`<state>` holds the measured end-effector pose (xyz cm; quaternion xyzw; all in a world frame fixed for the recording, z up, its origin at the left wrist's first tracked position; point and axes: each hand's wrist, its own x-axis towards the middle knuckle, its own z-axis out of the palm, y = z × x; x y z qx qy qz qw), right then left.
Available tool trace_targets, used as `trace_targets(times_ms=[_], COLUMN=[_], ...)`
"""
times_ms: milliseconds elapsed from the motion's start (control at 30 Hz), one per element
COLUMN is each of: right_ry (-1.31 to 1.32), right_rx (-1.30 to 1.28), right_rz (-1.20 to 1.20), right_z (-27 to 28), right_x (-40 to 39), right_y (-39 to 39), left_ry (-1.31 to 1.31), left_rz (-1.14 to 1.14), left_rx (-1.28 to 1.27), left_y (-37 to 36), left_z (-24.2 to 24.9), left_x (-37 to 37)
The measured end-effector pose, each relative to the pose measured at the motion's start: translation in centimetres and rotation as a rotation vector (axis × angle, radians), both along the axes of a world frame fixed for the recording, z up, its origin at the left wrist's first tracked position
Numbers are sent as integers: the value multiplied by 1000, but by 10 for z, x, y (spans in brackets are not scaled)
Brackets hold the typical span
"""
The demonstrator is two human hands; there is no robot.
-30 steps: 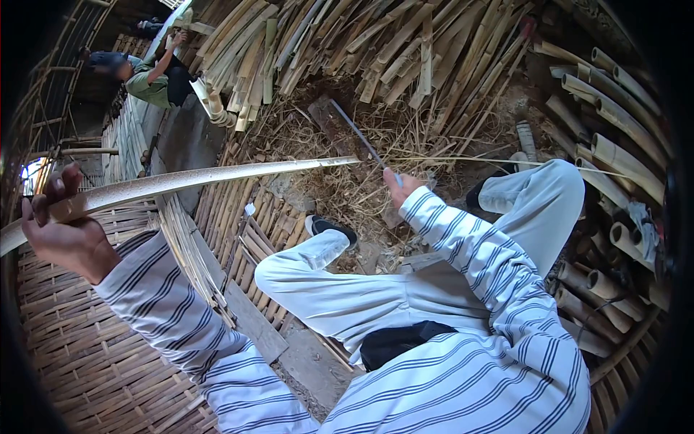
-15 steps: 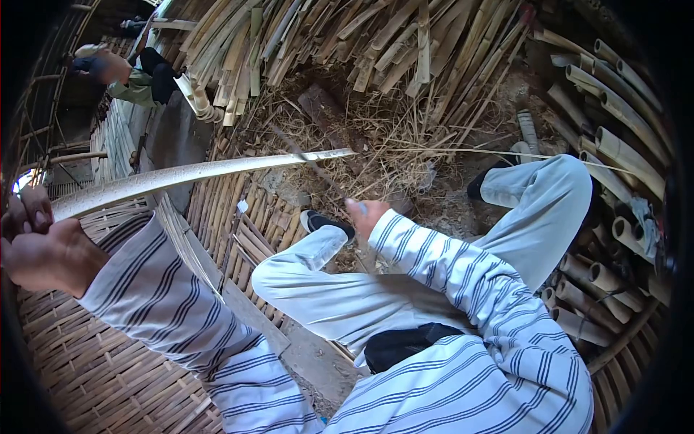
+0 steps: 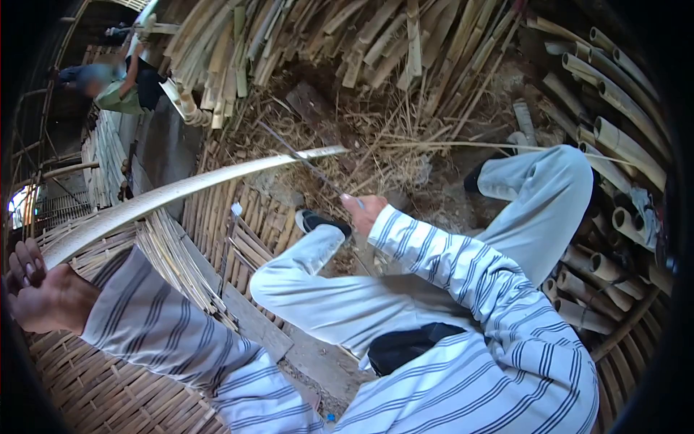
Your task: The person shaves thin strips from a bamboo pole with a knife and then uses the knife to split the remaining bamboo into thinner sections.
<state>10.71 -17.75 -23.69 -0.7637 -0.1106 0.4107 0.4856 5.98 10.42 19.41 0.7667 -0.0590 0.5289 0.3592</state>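
Observation:
A long, pale split bamboo strip (image 3: pixel 177 189) stretches from the far left toward the middle, curving slightly. My left hand (image 3: pixel 54 293) is closed around its near end at the left edge. In my right hand (image 3: pixel 365 213) is a knife (image 3: pixel 309 166) with a long, thin, dark blade, its handle mostly hidden by my fingers. The blade points up and left, crossing the strip near its far end. That far end reaches over the fibre shavings (image 3: pixel 361 126) on the ground.
Split bamboo slats (image 3: pixel 311 36) are heaped at the top. Bamboo tubes (image 3: pixel 622 137) are stacked on the right. Woven bamboo matting (image 3: pixel 137 383) lies lower left, beside a bundle of thin strips (image 3: pixel 177 253). Another person (image 3: pixel 119 90) sits at upper left, near a wide bamboo piece.
My left hand has moved down a little, and the bamboo strip has shifted left and down with it. The knife still crosses the strip. The other person's arm is now raised.

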Motion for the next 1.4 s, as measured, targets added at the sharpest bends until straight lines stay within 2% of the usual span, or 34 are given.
trace_targets(times_ms=[67,167,200,233,267,367,400,433,500,567,600,633,700,767,800,833,900,967,1033,1067,1100,1133,1200,1233,1300,1367,1400], right_ry=[-41,-89,40,65,41,-95,-55,-116,-186,61,46,170,138,124,123,108,-216,-109,10,56,95,78,68,27,-122,-233,-183], right_rx=[44,131,-77,-92,-78,95,49,118,211,101,-46,-178,-185,36,73,112,345,231,80,-60,-201,-188,-170,-188,42,238,216], right_rz=[143,-60,-31,-29,-29,-95,0,27,18,87,-33,-9,-17,-88,2,92,9,44,71,92,110,90,60,67,85,66,121], right_z=[26,12,-10,-37,-27,5,35,51,51,31,-2,-38,-36,-7,46,74,70,62,31,-30,-79,-57,13,17,51,55,59], right_x=[4,-16,-13,-10,-6,-17,-11,-10,-14,-8,-15,-10,-7,-11,-6,0,-14,-10,-9,-14,-15,-4,9,4,3,-6,-5], right_y=[-5,-3,1,-1,-3,0,-7,-11,-12,-12,-2,-3,-2,3,-9,-14,-5,-4,-5,-1,5,1,-13,-3,-9,-3,-3], left_ry=[-23,-91,-126,-167,-205,-426,-378,-291,-194,-154,-135,-116,-49,-35,-93,-165,-134,-120,-117,-121,-61,-1,0,-1,73,126,146], left_rz=[62,87,90,89,84,415,414,358,300,279,249,185,-11,-12,110,231,299,307,312,310,70,-173,-113,-83,265,612,640], left_rx=[0,-123,-157,-190,-226,-251,-198,-121,-13,52,76,88,127,205,125,47,32,66,109,130,63,0,78,117,473,910,919], left_y=[12,-9,-21,-34,-47,-94,-84,-66,-46,-39,-36,-27,6,30,16,1,-22,-28,-33,-35,-22,3,-3,-5,-15,-47,-54], left_z=[-4,-10,-8,-7,-7,-26,-30,-26,-24,-20,-16,-12,-1,4,1,-3,-12,-14,-10,-7,0,8,4,1,-4,-12,-14], left_x=[-4,-3,-1,2,7,31,29,20,12,8,6,2,-13,-23,-17,-8,0,3,4,5,-2,-16,-15,-15,-14,-7,-5])
